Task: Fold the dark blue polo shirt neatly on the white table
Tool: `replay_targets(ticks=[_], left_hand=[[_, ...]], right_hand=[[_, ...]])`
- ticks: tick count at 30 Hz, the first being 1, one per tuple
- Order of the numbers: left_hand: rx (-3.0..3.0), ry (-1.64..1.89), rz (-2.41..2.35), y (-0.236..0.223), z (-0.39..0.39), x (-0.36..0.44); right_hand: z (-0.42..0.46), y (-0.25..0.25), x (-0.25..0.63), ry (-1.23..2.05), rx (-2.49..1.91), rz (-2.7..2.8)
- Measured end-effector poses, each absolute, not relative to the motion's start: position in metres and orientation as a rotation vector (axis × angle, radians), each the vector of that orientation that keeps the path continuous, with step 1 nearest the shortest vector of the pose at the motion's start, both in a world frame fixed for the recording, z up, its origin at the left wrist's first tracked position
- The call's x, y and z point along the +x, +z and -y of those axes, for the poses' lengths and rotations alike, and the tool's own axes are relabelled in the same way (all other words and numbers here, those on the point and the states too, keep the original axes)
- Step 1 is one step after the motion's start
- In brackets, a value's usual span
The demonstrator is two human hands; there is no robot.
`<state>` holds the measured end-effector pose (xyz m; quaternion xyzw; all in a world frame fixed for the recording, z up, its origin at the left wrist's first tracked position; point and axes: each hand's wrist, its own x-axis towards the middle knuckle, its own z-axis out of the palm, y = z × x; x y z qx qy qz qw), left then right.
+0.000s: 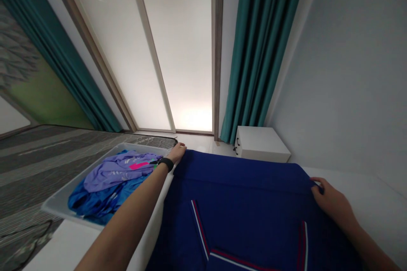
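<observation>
A navy blue shirt (248,207) with red and white striped trim lies spread out in front of me, its far edge running straight across. At the far left corner, my left hand (177,152) has its fingers closed on the shirt's edge; a dark band is round that wrist. My right hand (332,199) pinches the right edge of the same shirt between thumb and fingers. Left of it stands a translucent plastic bin (60,203) holding a purple garment (111,171) and a shiny blue garment (92,203). My left forearm crosses in front of the bin's right side.
A white surface (73,245) lies under the bin and shirt. To the left is a grey striped bed (25,165). Beyond stand a white cabinet (263,142) with dark handles, frosted sliding doors (187,59) and teal curtains (260,51). A pale wall (349,72) rises at right.
</observation>
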<state>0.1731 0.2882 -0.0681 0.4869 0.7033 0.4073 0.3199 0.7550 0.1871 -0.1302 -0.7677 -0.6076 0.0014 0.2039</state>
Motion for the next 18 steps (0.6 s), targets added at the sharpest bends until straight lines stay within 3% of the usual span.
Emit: replay_targets(ticks=[18], left_hand=[[1.756, 0.766, -2.186, -0.08, -0.288, 0.176]], right_hand=[[-0.184, -0.125, 0.751, 0.003, -2.124, 1.683]])
